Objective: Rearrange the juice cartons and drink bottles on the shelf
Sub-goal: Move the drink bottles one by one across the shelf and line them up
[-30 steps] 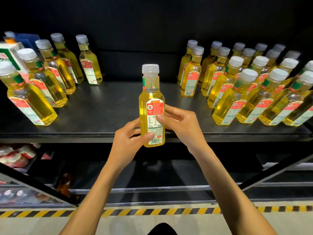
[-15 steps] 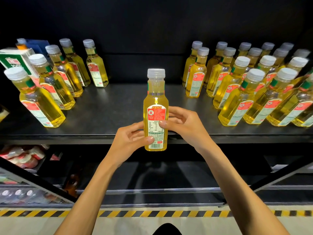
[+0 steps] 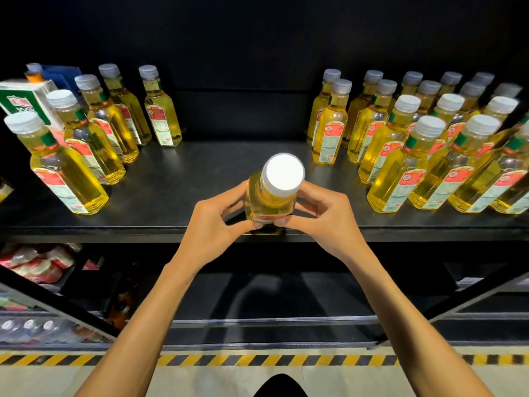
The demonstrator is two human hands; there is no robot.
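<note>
Yellow bottle in the fingers: the fingers (image 3: 257, 224) of both hands curl round the lower body of the held bottle (image 3: 270, 202), with the tips meeting on its near side by the red label.
Left hand: the left hand (image 3: 213, 222) grips the bottle's left side, wrist low and forearm running down to the bottom edge of the view.
Right hand: the right hand (image 3: 329, 219) grips the right side in the same way.
Held bottle: it is tipped so that its white cap (image 3: 283, 174) faces the camera. Its base is at the front edge of the shelf (image 3: 217, 173), in the gap between the two groups. I cannot tell whether the base touches the shelf.
Left group of bottles: the left group of bottles (image 3: 94, 133) stands upright in a line running from the front toward the back wall.
Carton: a green-and-white carton (image 3: 23, 103) stands just behind the front bottles at the far left.
Right group of bottles: the right group of bottles (image 3: 429, 144) stands in several close rows, well apart from the left group.
Lower shelf: the lower shelf (image 3: 272, 296) is dark, with red-and-white packs (image 3: 37, 265) at its left end.
Floor: black-and-yellow striped tape (image 3: 257, 360) runs along the foot of the unit.
</note>
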